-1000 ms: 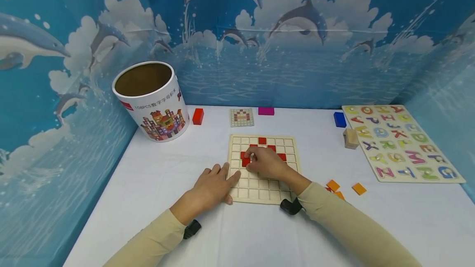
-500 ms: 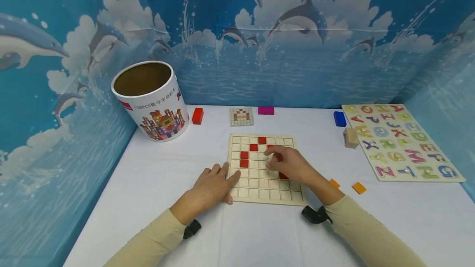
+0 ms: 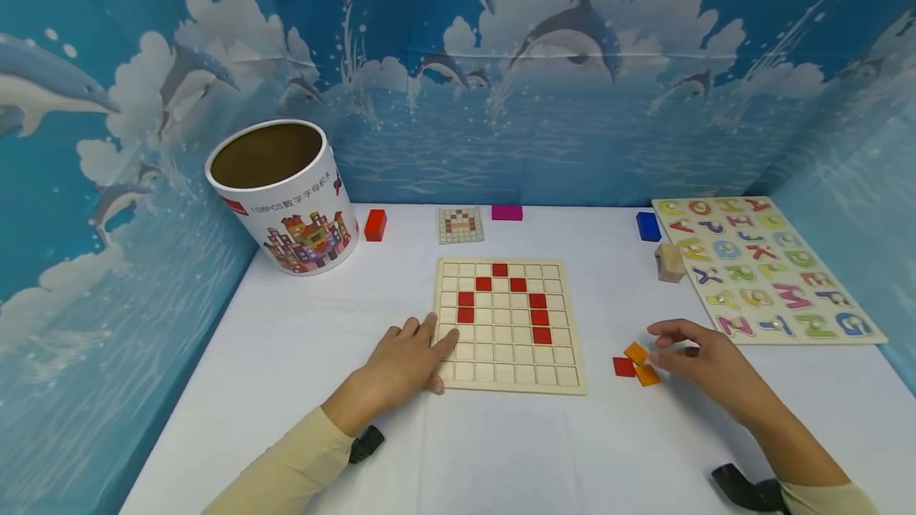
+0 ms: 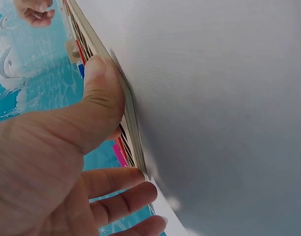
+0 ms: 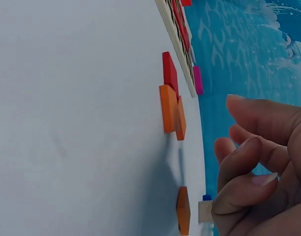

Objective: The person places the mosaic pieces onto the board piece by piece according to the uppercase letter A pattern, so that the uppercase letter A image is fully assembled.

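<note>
A wooden grid board (image 3: 504,373) lies on the table with several red tiles (image 3: 540,318) set in its squares in an arch. My left hand (image 3: 401,364) rests at the board's left edge, fingers and thumb extended, the thumb (image 4: 103,81) against the rim in the left wrist view. My right hand (image 3: 712,360) hovers over the table right of the board, fingers loosely bent, nothing between them. Beside its fingertips lie two orange tiles (image 3: 647,375) and a loose red tile (image 3: 624,366). Another orange tile (image 5: 183,210) shows below the hand in the right wrist view.
Behind the board lies a small pattern card (image 3: 460,226). A large white tub (image 3: 308,213) stands at the back left near a red block (image 3: 375,226). Magenta (image 3: 506,213), blue (image 3: 648,226) and wooden (image 3: 670,262) blocks sit farther right, by an alphabet puzzle board (image 3: 758,269).
My right hand has left the grid board and moved right to the loose tiles, uncovering the red tiles on the board's right side. My left hand stays at the board's edge.
</note>
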`<state>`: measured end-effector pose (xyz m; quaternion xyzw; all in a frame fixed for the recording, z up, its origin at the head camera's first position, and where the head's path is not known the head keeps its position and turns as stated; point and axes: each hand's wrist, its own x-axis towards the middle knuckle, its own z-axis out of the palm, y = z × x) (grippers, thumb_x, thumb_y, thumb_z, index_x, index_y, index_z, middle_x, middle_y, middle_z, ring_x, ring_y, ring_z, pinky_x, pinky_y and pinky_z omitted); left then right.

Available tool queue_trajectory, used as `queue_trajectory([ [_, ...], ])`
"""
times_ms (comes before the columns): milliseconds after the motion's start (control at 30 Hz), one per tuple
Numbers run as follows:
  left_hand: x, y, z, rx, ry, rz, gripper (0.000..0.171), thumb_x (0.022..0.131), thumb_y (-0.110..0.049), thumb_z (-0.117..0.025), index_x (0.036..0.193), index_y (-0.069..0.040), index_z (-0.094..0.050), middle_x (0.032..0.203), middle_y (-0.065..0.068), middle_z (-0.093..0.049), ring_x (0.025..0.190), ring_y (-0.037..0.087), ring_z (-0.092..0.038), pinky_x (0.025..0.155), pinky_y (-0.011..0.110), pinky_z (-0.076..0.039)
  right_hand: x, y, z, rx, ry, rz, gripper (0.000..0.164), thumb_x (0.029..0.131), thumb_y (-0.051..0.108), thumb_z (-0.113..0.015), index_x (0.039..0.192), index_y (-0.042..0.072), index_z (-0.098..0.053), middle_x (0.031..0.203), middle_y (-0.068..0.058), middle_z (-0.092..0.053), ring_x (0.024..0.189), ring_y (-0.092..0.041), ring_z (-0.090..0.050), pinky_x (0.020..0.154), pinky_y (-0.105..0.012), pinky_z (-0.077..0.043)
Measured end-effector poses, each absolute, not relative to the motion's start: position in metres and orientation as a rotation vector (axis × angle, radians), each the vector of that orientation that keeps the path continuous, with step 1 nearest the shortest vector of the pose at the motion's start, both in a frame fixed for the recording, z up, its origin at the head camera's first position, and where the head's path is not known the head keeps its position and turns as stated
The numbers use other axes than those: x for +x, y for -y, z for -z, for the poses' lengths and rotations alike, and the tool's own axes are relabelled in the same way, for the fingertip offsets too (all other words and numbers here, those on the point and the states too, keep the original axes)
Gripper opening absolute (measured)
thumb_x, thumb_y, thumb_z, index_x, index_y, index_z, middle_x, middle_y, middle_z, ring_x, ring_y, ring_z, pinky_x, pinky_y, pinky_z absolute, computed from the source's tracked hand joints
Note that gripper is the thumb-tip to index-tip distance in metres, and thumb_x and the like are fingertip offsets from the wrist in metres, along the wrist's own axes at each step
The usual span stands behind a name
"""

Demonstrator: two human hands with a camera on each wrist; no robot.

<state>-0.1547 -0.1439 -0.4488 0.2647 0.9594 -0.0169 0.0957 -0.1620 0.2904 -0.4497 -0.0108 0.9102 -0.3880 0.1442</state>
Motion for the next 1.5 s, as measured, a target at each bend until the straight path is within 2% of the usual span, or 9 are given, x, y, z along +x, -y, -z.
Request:
queue_trajectory([
  [267, -0.154, 0.147, 0.45, 0.782, -2.842, 0.033, 0.085, 0.081, -0.053, -0.069, 0.156, -0.021, -0.044, 0.156, 0.023, -0.041, 0.132, 0.036, -0.046, 0.096, 0.05, -0.045, -0.155, -0.278, 0.456, -0.09, -2.55, 1.201, 0.049, 0.093, 0.029, -0.076, 0.135, 0.008, -0.062, 0.121, -0.011, -0.067, 0.079, -0.02, -0.06, 0.068, -0.027, -0.05],
  [467, -0.154, 0.147, 0.45, 0.807, -2.844, 0.017, 0.085, 0.081, -0.053, -0.068, 0.156, -0.021, -0.043, 0.156, 0.024, -0.041, 0.13, 0.036, -0.046, 0.095, 0.05, -0.046, -0.159, -0.263, 0.458, -0.189, -2.588, 1.113, 0.048, 0.091, 0.027, -0.078, 0.133, 0.008, -0.064, 0.125, -0.01, -0.068, 0.09, -0.022, -0.054, 0.066, -0.025, -0.049],
  [567, -0.155, 0.147, 0.45, 0.816, -2.847, 0.009, 0.085, 0.081, -0.053, -0.068, 0.156, -0.02, -0.044, 0.156, 0.024, -0.041, 0.13, 0.036, -0.047, 0.094, 0.05, -0.046, -0.161, -0.26, 0.459, -0.222, -2.657, 1.028, 0.047, 0.09, 0.03, -0.079, 0.13, 0.01, -0.066, 0.129, -0.01, -0.066, 0.1, -0.024, -0.053, 0.074, -0.028, -0.051],
  [667, -0.155, 0.146, 0.45, 0.815, -2.844, 0.005, 0.085, 0.081, -0.053, -0.068, 0.156, -0.02, -0.044, 0.156, 0.024, -0.041, 0.13, 0.037, -0.046, 0.095, 0.05, -0.046, -0.161, -0.257, 0.46, -0.268, -2.714, 0.96, 0.043, 0.089, 0.024, -0.08, 0.128, 0.011, -0.068, 0.129, -0.01, -0.065, 0.106, -0.025, -0.055, 0.087, -0.039, -0.054],
  [767, -0.155, 0.146, 0.45, 0.813, -2.841, 0.009, 0.086, 0.081, -0.053, -0.068, 0.156, -0.02, -0.043, 0.156, 0.024, -0.041, 0.131, 0.037, -0.046, 0.095, 0.051, -0.046, -0.16, -0.255, 0.461, -0.31, -2.753, 0.906, 0.04, 0.087, 0.018, -0.081, 0.126, 0.012, -0.07, 0.124, -0.007, -0.067, 0.105, -0.024, -0.057, 0.092, -0.047, -0.052],
  [1033, -0.155, 0.146, 0.449, 0.814, -2.843, 0.011, 0.086, 0.081, -0.052, -0.069, 0.156, -0.02, -0.044, 0.156, 0.025, -0.041, 0.13, 0.037, -0.047, 0.093, 0.05, -0.046, -0.161, -0.254, 0.461, -0.365, -2.766, 0.829, 0.031, 0.087, 0.008, -0.078, 0.118, 0.011, -0.074, 0.102, 0.002, -0.065, 0.091, -0.018, -0.055, 0.078, -0.026, -0.051],
  [1300, -0.155, 0.145, 0.449, 0.808, -2.842, 0.019, 0.085, 0.081, -0.052, -0.069, 0.156, -0.02, -0.044, 0.156, 0.025, -0.042, 0.129, 0.036, -0.047, 0.094, 0.05, -0.046, -0.165, -0.258, 0.461, -0.283, -2.713, 0.869, 0.037, 0.092, 0.016, -0.075, 0.127, 0.009, -0.066, 0.083, -0.001, -0.055, 0.075, -0.017, -0.054, 0.062, -0.026, -0.044],
  [1400, -0.155, 0.145, 0.449, 0.803, -2.839, 0.027, 0.086, 0.081, -0.052, -0.069, 0.157, -0.02, -0.043, 0.156, 0.024, -0.041, 0.129, 0.036, -0.047, 0.094, 0.05, -0.046, -0.168, -0.262, 0.46, -0.276, -2.713, 0.94, 0.036, 0.096, 0.02, -0.072, 0.129, 0.009, -0.061, 0.082, -0.002, -0.053, 0.071, -0.017, -0.054, 0.059, -0.026, -0.043],
  [1500, -0.155, 0.144, 0.449, 0.801, -2.839, 0.033, 0.086, 0.081, -0.053, -0.069, 0.157, -0.021, -0.043, 0.156, 0.024, -0.041, 0.129, 0.036, -0.047, 0.094, 0.049, -0.047, -0.172, -0.265, 0.459, -0.272, -2.732, 0.996, 0.03, 0.099, 0.024, -0.068, 0.123, 0.009, -0.06, 0.086, -0.003, -0.056, 0.077, -0.017, -0.055, 0.061, -0.026, -0.045],
])
